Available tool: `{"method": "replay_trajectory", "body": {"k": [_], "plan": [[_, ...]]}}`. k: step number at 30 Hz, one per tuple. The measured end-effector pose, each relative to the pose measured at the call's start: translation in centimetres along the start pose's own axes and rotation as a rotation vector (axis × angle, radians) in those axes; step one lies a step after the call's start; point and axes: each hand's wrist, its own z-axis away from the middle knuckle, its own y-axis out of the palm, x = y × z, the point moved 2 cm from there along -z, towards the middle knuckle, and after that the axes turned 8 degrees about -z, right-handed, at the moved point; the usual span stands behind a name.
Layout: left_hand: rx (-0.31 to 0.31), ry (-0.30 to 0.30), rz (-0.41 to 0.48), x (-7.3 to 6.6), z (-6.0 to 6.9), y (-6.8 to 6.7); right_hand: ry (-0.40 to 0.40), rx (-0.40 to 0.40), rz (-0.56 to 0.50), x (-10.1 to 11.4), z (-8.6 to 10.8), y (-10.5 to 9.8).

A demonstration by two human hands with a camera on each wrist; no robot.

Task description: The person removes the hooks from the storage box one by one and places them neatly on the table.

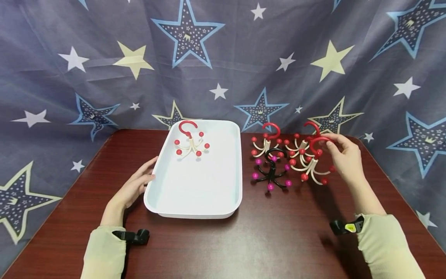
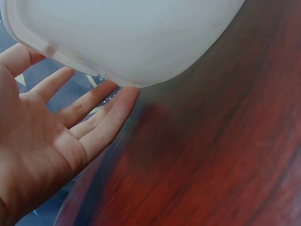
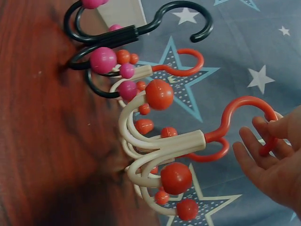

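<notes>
My right hand [image 1: 346, 159] pinches the red hook of a cream multi-armed hanger [image 3: 181, 143] with red ball tips, thumb against fingers. Close behind it stands another red-hooked cream hanger [image 1: 303, 145], partly covered in the head view. To their left are a third such hanger [image 1: 266, 146] and a black hanger [image 1: 272, 173] with magenta balls. My left hand [image 1: 132, 188] touches the left side of a white tray [image 1: 198, 190], its fingers spread and fairly straight in the left wrist view. One red-and-cream hanger [image 1: 191, 145] stands at the tray's far end.
A dark red-brown wooden table [image 1: 271, 240] carries everything. Behind it hangs a grey-blue cloth [image 1: 237, 69] printed with stars, close to the table's far edge. The hangers on the right stand crowded together, their arms overlapping.
</notes>
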Motion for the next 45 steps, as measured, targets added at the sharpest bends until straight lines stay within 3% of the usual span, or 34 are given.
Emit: {"method": "replay_trajectory", "body": {"k": [9,18,28,33,38,45], "plan": [[-0.013,-0.020,-0.017,0.3,-0.1,0.0,0.022,-0.026,0.001,-1.5,0.7,0.1],[-0.017,-0.024,-0.018,0.2,0.0,-0.1,0.052,-0.037,0.089,-2.2,1.1,-0.1],[-0.016,-0.023,-0.009,0.1,0.0,0.0,0.028,0.001,0.132,-1.3,-0.3,0.0],[-0.013,-0.025,-0.012,0.1,0.0,0.0,-0.008,0.020,0.090,0.5,-1.7,1.3],[-0.019,-0.032,-0.014,0.0,0.0,0.0,-0.043,0.032,0.119,2.6,-2.8,3.7],[-0.020,-0.029,-0.019,-0.1,0.0,0.1,-0.081,0.141,0.154,4.9,-3.7,8.0]]}}
